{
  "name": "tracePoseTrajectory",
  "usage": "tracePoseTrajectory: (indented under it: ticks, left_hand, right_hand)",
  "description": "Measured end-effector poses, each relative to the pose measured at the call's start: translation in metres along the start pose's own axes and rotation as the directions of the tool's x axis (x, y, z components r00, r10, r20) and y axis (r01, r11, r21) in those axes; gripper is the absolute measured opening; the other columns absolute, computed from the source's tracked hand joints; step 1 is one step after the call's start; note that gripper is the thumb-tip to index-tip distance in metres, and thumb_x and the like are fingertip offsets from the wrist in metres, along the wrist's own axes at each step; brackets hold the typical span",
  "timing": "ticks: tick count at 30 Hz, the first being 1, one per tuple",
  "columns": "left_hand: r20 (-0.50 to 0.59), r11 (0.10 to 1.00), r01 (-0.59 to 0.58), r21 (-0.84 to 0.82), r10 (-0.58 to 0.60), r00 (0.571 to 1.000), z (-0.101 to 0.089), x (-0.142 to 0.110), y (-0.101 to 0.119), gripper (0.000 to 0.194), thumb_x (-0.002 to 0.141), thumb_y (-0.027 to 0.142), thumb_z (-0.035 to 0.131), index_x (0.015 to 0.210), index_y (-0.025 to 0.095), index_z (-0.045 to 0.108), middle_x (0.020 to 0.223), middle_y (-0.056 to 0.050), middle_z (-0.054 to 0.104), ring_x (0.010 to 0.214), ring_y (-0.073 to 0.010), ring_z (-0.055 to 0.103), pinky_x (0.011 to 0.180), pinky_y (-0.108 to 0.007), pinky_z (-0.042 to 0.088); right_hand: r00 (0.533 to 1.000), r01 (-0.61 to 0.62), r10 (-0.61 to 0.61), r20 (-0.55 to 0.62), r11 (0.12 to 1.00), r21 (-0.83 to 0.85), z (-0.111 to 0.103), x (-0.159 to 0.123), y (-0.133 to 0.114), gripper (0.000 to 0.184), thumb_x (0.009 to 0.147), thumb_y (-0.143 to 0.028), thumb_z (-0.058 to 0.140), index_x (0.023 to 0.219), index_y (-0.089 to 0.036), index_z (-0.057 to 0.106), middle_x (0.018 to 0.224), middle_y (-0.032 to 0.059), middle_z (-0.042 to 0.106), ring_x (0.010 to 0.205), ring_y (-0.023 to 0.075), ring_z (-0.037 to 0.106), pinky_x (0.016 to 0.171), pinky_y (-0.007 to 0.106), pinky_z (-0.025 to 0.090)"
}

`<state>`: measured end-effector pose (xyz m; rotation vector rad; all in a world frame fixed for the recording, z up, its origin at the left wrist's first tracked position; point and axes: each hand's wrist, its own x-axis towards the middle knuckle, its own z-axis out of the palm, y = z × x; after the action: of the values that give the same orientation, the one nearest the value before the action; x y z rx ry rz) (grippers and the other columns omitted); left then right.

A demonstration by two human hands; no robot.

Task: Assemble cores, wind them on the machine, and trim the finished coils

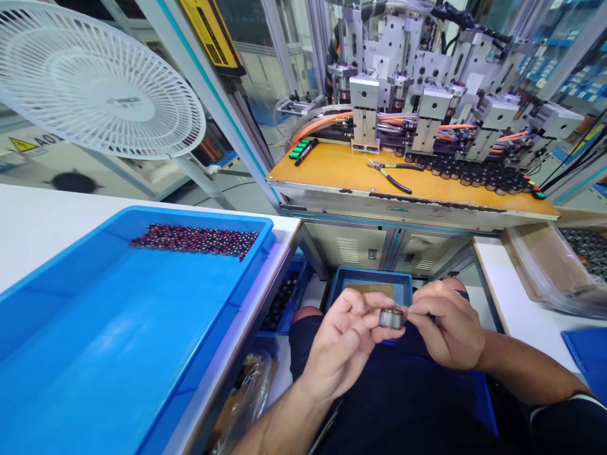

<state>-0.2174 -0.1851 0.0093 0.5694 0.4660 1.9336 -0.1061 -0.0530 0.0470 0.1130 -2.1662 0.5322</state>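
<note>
Left hand [337,349] grips metal cylinder [391,319], right hand [449,328] pinched closed, pliers [401,167] ahead, tray [114,322] leftward.

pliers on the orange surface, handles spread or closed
Spread: the pliers lie on the orange surface with a clear gap between their two handles.

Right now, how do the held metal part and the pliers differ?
Place: the metal part is in the left hand; the pliers lie on the orange surface.
Shape: the metal part is short and round; the pliers are long, handles spread.
Colour: the metal part has grey sides; the pliers have black and yellow handles.
Both show grey metal.
</note>
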Motion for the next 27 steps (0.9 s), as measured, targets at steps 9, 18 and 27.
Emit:
tracePoseTrajectory:
  ticks: [9, 18, 27]
  left_hand:
    - [0.156, 0.901, 0.432, 0.025, -0.43, 0.889, -0.008, 0.006, -0.011, 0.05, 0.088, 0.059, 0.051, 0.082, 0.011, 0.062, 0.066, -0.009, 0.069, 0.055, -0.0167, 0.066, 0.052, -0.024, 0.049]
    - [0.024, 0.982, 0.119, 0.145, -0.123, 0.992, -0.006, 0.006, -0.009, 0.019, 0.089, 0.024, 0.063, 0.103, 0.022, 0.051, 0.072, 0.003, 0.067, 0.057, -0.011, 0.067, 0.052, -0.017, 0.049]
    - [-0.089, 0.998, -0.039, 0.047, 0.043, 0.995, -0.003, 0.005, -0.001, 0.03, 0.072, 0.033, 0.081, 0.087, 0.022, 0.057, 0.097, 0.0, 0.068, 0.105, -0.0217, 0.066, 0.095, -0.037, 0.05]
  right_hand:
    - [0.983, 0.151, -0.157, 0.09, 0.986, 0.064, -0.007, 0.003, 0.005, 0.01, 0.093, -0.012, 0.049, 0.089, -0.016, 0.057, 0.071, 0.0042, 0.064, 0.063, 0.0132, 0.063, 0.056, 0.025, 0.051]
    - [0.999, 0.011, -0.008, 0.047, 0.998, -0.057, -0.001, 0.002, 0.003, 0.011, 0.092, -0.011, 0.051, 0.086, -0.017, 0.058, 0.07, 0.0019, 0.063, 0.061, 0.0107, 0.059, 0.058, 0.023, 0.049]
    - [0.991, -0.13, 0.125, 0.047, 0.981, 0.142, 0.003, 0.006, -0.002, 0.011, 0.09, -0.009, 0.051, 0.084, -0.017, 0.057, 0.069, 0.0008, 0.06, 0.063, 0.0103, 0.057, 0.06, 0.023, 0.047]
